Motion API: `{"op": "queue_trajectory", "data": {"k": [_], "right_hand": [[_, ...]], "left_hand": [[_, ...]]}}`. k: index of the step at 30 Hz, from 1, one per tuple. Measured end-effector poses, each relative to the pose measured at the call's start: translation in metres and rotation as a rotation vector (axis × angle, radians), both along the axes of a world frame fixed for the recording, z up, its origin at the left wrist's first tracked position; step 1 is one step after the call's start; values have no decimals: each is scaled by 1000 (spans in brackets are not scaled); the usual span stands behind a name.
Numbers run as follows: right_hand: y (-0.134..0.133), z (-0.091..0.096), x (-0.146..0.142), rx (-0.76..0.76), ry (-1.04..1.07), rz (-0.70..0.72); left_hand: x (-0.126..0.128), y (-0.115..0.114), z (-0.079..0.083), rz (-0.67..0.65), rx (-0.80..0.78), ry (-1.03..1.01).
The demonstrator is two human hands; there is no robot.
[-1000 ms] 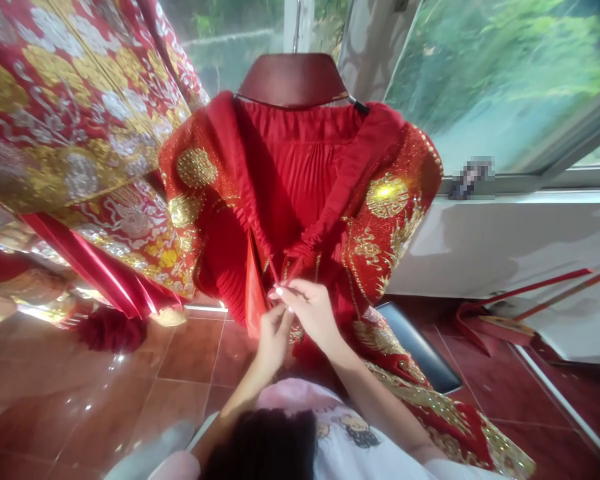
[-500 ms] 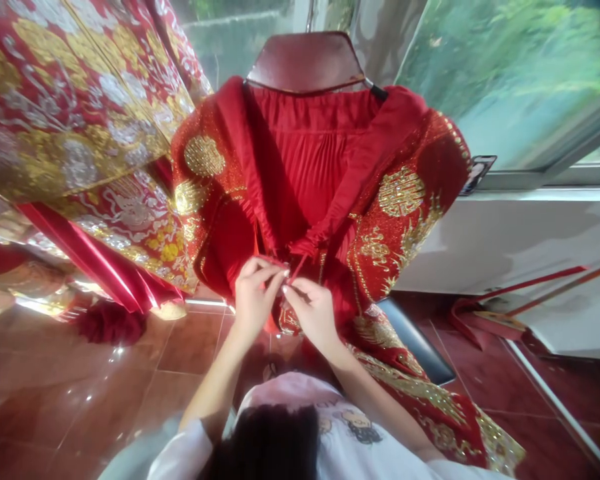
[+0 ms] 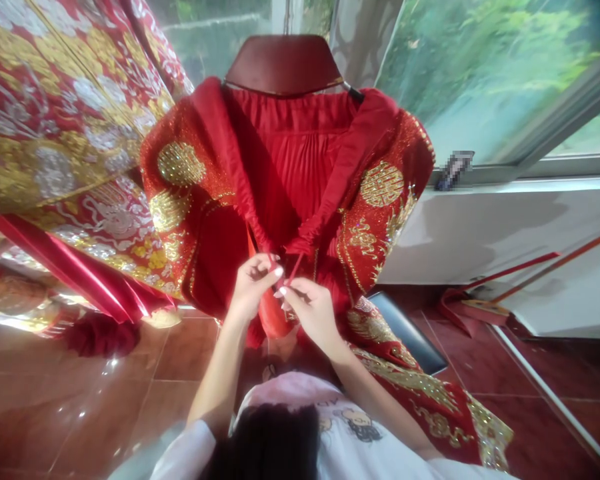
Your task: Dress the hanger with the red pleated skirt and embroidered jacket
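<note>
at the red garment (image 3: 293,167), left hand (image 3: 253,283) and right hand (image 3: 311,307) pinch closed on cords (image 3: 294,270), the right one slanting down-left.

Red cords (image 3: 295,267) at the grip; above it, a red garment (image 3: 290,193), its lining (image 3: 285,153) plain with pleat lines, its glittering shoulders (image 3: 167,130) patterned with round gold medallions (image 3: 383,184); left of it, red hanging cloth (image 3: 70,120) under dense gold and silver motifs; below it, a white shirt (image 3: 375,457) with printed cartoon figures (image 3: 363,427)
</note>
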State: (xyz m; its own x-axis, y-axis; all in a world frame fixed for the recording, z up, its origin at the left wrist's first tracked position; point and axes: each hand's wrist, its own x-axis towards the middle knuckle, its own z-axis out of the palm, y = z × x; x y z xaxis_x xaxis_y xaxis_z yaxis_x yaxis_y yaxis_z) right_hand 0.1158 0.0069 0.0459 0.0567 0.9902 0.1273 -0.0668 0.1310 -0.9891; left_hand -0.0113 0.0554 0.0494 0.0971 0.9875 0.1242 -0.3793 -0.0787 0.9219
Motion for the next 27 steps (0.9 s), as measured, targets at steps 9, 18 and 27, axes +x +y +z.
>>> {"op": "queue_trajectory", "data": {"k": [9,18,27], "right_hand": [[4,-4,-4,78,-99,15],[8,-5,0,80,-169,5],[5,4,2,84,-187,21]], "left_hand": [[-7,-4,-39,-79,-371,-430],[-10,-28,-90,151,-342,-595],[-52,-31,-92,161,-438,116]]}}
